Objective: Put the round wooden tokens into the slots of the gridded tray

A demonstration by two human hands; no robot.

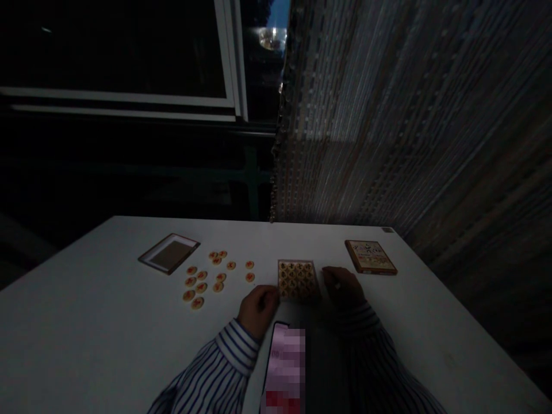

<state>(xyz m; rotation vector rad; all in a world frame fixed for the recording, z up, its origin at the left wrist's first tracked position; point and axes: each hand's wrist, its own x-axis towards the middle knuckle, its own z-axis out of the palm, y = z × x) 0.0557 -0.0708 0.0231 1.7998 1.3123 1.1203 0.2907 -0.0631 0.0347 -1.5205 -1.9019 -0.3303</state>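
- A small square box with a thin pale rim [296,261] sits on the white desk [107,333], between the two hands.
- In it, round tan pieces with dark marks [295,280] lie side by side in neat rows.
- The left hand [257,310] is right by the box's left side. Its fingers are curled in; I cannot tell if they hold something or touch the box.
- The right hand [344,287] is just beside the box's right side. It is dark and bent, so I cannot tell if its fingers are together or apart.
- Both arms have white sleeves with dark blue stripes [236,348].
- A black-edged phone with a pink screen [279,368] lies between the arms.
- To the left, round tan pieces with red marks [200,287] are spread about.
- Past them lies a shallow, brown-edged open tray [172,254].
- To the right lies a flat brown box with a picture top [371,256].
- Behind the desk hangs a shiny string curtain [345,144].
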